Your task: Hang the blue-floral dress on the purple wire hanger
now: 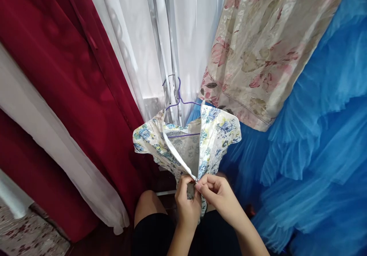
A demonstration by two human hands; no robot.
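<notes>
A small white dress with blue and yellow flowers [213, 132] hangs on a purple wire hanger [179, 95], its back opening spread in a V. My left hand [187, 204] grips the dress fabric just below the bottom of the opening. My right hand [218, 195] pinches the zipper at the base of the V, thumb and forefinger pressed together. Both hands touch each other at the zipper. My knees in black shorts [155, 233] show below.
A dark red curtain [71, 76] with a white sheer panel [57, 153] hangs on the left. White sheer fabric and a metal rail [163, 38] stand behind the dress. A pink floral garment [258, 49] and blue tulle [321, 141] fill the right.
</notes>
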